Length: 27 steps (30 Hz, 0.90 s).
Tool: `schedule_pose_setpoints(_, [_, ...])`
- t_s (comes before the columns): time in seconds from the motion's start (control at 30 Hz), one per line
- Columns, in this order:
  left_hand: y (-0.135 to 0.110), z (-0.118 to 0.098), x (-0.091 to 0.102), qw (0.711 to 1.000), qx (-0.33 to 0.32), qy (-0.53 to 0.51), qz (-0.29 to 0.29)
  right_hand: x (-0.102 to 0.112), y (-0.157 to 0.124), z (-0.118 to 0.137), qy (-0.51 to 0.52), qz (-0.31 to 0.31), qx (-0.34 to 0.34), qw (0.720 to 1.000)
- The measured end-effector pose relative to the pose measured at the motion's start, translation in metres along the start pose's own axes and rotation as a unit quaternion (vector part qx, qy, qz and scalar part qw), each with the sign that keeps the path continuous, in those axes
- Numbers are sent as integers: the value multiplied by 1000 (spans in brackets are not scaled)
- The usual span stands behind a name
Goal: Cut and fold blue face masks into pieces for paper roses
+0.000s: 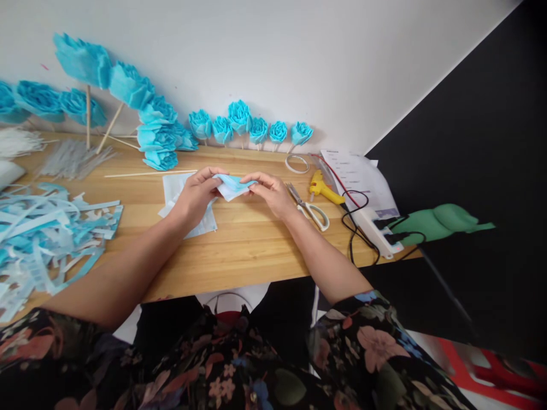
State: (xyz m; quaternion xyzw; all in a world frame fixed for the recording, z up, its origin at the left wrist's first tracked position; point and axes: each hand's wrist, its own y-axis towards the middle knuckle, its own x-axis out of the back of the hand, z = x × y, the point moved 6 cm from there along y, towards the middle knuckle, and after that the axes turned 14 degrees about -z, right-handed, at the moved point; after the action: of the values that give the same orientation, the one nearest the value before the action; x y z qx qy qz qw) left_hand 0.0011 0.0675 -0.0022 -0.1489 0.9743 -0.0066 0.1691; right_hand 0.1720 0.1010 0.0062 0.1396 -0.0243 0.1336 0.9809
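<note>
A small piece of blue and white sheet material [233, 187], folded over with its blue side partly showing, is held up between both hands just above the table. My left hand [200, 193] pinches its left end between thumb and fingers. Its right end is gripped by my right hand [271, 192], closed in the same way. Under and beside my left hand lie flat pale-blue sheets [204, 222], partly hidden by the hand and wrist. Scissors with white handles [314, 212] rest to the right of my right hand.
Blue flowers on sticks [239, 117] lean along the wall. Cut blue and white strips [51, 233] pile up at left, near thin grey strips [72, 159]. At right are a yellow glue gun [327, 188], a tape roll [297, 164], papers [363, 176] and a power strip [376, 236] with cables.
</note>
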Motion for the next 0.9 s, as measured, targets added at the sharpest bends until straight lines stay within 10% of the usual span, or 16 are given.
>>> schedule_pose_setpoints(0.9, [-6,-6,-2,990,-83,112,-18,-5,0,-2,-124,9,9,992])
